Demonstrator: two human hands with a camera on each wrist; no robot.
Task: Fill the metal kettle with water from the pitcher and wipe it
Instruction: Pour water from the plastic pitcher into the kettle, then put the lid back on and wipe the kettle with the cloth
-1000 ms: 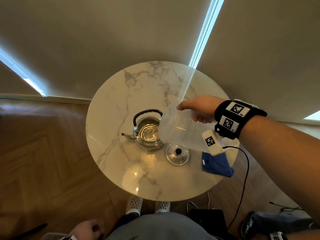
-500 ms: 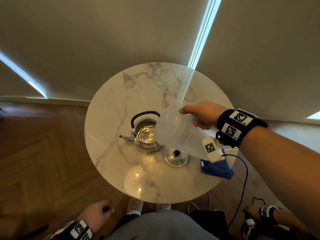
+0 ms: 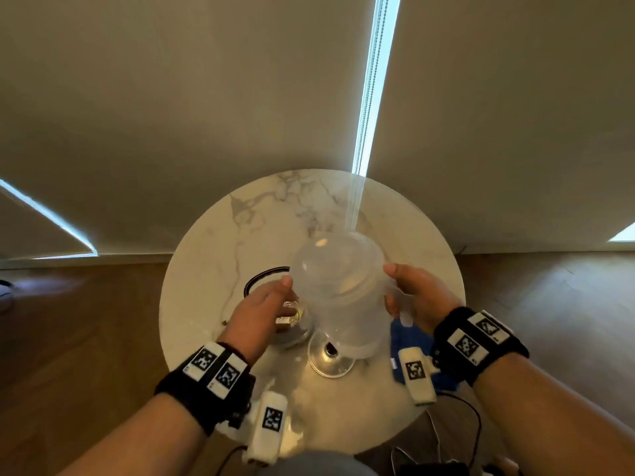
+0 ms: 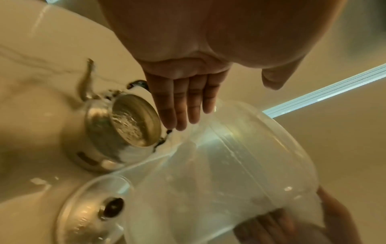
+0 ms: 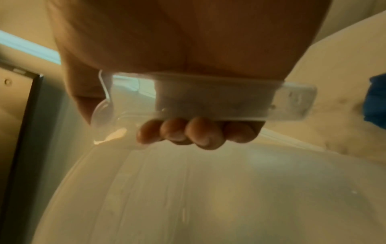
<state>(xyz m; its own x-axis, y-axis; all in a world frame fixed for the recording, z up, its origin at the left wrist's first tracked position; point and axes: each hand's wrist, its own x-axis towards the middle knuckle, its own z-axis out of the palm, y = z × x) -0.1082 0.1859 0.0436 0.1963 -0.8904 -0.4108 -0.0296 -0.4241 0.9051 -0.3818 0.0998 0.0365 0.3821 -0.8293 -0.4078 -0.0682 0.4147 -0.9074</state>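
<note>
Right hand [image 3: 417, 297] grips tilted pitcher [image 3: 338, 293] handle over kettle [image 4: 117, 130]; left hand [image 3: 261, 314] flat against it

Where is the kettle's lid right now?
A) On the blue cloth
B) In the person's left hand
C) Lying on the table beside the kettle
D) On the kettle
C: the lid lies knob-up on the marble table, next to the open kettle.
</note>
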